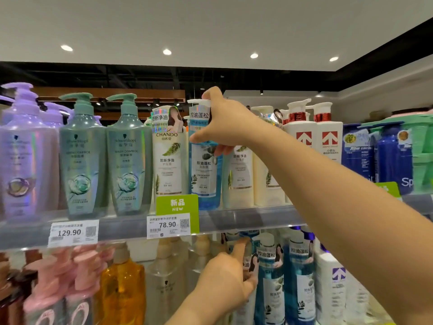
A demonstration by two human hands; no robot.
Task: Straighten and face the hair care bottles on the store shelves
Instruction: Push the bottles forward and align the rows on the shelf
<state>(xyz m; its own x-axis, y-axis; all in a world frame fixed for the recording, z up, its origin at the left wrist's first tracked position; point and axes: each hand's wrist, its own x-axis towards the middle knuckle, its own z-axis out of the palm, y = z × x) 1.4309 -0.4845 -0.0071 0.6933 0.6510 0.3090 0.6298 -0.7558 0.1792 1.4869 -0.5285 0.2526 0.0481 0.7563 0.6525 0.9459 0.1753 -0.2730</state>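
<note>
A clear blue pump bottle [204, 174] with a white label stands on the upper shelf [246, 220], between white Chando bottles [169, 158]. My right hand [221, 124] reaches up from the right and grips its neck and shoulder, thumb on the left, index finger up by the white pump head. On the lower shelf, my left hand [228, 275] holds the upper part of a pale bottle [246, 266], index finger stretched up along its neck; the hand hides most of that bottle. Blue bottles [271, 282] stand just right of it.
Purple [25, 156] and teal pump bottles [82, 160] fill the upper shelf's left side; white bottles with red arrows [314, 137] and dark blue bottles [389, 160] stand to the right. Price tags [167, 225] hang on the shelf edge. Pink [63, 285] and amber bottles [123, 292] crowd the lower left.
</note>
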